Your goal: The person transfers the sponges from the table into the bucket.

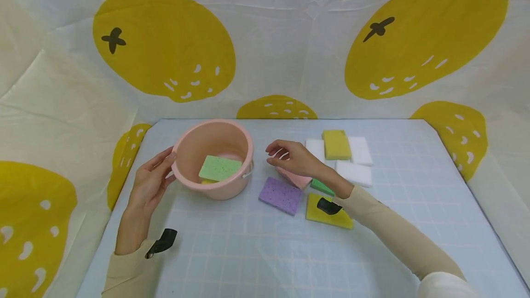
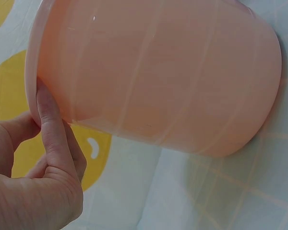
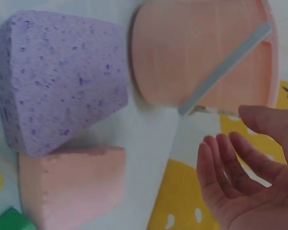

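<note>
A pink bucket (image 1: 223,191) stands at the back left of the table, with a green sponge (image 1: 220,168) and part of a yellow one inside. At its left rim my left hand (image 1: 146,183) pinches the edge between thumb and fingers, as the left wrist view shows. To the right of the bucket, my right hand (image 1: 291,157) hovers with loosely bent fingers and nothing in them. Below that hand lie a pink sponge (image 3: 74,184) and a purple sponge (image 1: 281,196). The bucket's pale handle (image 3: 225,69) hangs down on the side facing the right hand.
Right of the purple sponge are a yellow sponge (image 1: 327,217) and a partly covered green sponge (image 1: 322,187). Farther back, another yellow sponge (image 1: 336,144) lies among several white sponges (image 1: 354,173). A patterned curtain (image 1: 290,49) rises behind the table.
</note>
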Demonstrator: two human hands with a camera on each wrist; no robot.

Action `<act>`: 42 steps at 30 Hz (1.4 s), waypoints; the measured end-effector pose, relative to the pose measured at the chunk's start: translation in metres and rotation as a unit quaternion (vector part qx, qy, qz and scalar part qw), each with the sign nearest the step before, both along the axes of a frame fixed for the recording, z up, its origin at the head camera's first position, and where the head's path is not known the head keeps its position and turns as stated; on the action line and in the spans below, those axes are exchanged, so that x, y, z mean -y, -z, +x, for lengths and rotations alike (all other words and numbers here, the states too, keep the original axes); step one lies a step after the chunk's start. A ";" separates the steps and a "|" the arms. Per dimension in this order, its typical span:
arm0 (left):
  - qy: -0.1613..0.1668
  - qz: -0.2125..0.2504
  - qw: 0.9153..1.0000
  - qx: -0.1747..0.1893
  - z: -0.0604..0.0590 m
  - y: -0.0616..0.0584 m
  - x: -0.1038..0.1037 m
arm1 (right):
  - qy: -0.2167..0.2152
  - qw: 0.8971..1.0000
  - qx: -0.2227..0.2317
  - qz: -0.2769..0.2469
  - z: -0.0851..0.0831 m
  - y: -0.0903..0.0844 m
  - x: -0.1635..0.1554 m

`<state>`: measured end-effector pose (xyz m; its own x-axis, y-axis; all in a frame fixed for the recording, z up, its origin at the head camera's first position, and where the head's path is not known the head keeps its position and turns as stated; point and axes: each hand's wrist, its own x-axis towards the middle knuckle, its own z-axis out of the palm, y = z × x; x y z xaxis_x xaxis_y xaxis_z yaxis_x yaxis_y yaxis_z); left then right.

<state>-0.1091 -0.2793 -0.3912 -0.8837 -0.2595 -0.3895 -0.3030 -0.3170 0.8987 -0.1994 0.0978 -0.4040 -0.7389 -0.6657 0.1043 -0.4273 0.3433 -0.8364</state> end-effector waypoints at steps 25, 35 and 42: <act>-0.005 -0.008 1.000 0.015 -0.002 0.000 0.000 | -0.095 0.984 0.001 0.154 0.017 0.042 -0.002; -0.006 -0.013 1.000 0.015 -0.003 0.001 -0.001 | -0.106 0.973 0.008 0.204 0.018 0.038 -0.001; -0.006 -0.015 1.000 0.010 -0.001 0.000 -0.001 | -0.097 0.978 0.045 0.181 0.017 0.032 -0.002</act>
<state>-0.1102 -0.2781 -0.3910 -0.8723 -0.2815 -0.3998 -0.3182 -0.2942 0.9012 -0.1821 0.0995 -0.4362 -0.5906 -0.7753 -0.2236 -0.4432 0.5432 -0.7131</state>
